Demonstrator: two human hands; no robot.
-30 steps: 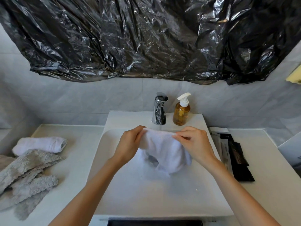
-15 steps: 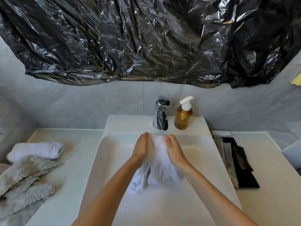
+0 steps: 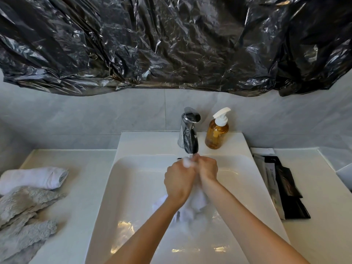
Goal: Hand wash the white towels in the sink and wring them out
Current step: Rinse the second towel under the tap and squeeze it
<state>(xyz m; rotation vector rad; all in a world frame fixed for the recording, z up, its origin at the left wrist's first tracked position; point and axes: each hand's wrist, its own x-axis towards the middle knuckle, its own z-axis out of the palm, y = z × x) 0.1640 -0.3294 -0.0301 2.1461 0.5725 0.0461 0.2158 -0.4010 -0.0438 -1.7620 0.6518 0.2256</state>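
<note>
The towel (image 3: 192,204) is in the sink (image 3: 137,187), bunched between the two hands just under the tap (image 3: 188,134). A small white part shows above the knuckles and the rest hangs down behind the wrists toward the bottom of the basin. The left hand (image 3: 179,180) has its fingers curled tight around the upper part of the cloth. The right hand (image 3: 207,170) grips the same bunch from the other side, also with curled fingers, and the two fists touch each other.

I judge that this is the rubbing or squeezing of one towel, so the washing is in progress and not finished. I cannot tell if water runs from the tap. A second white towel (image 3: 32,178) lies rolled at the left edge of the counter (image 3: 82,168); whether it is washed I cannot tell. Gray cloths (image 3: 24,216) lie in front of it, touching it.

The soap bottle (image 3: 217,132) stands on the back rim of the sink, just beside the tap and near the fists. The dark packets (image 3: 285,187) lie on the counter along the right rim of the sink. The front and left parts of the basin give room for the hands. A black plastic sheet (image 3: 171,44) hangs on the wall, well above.
</note>
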